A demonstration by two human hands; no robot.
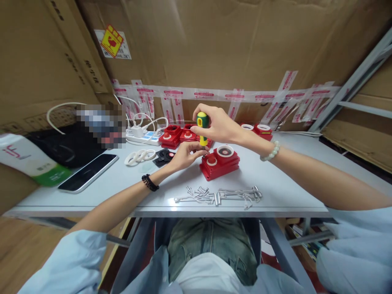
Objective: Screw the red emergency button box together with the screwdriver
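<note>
Landmark: red plastic two-button switch box (pixel 219 163), mid-table.

Far left of it: black smartphone (pixel 88 172), lying flat. Nearer left: white plastic rings (pixel 140 156), then small flat black parts (pixel 163 156). Behind-left: row of more red boxes (pixel 176 134).

The left hand (pixel 185 157) is at the box's left near corner, fingers curled in and pinched at the shaft's lower end. There may be a screw under the tip too, but that spot is hidden, so can't tell.

The yellow-and-green-handled screwdriver (pixel 202 122) stands upright over the box's left edge, tip down.

The right hand (pixel 219 124) is just above the box, closed around the handle, fingers fully wrapped.

In front of the box: loose heap of small silver screws and pins (pixel 219 194). To its right: bare pale grey tabletop (pixel 290 163).

Handling, my read: the box is light, rigid plastic and likely to skate on the smooth top. Pin it by the side walls and stay off the buttons. The screwdriver is stiff and its handle looks grippy. Hold it high on the handle and guide it low at the shaft.
</note>
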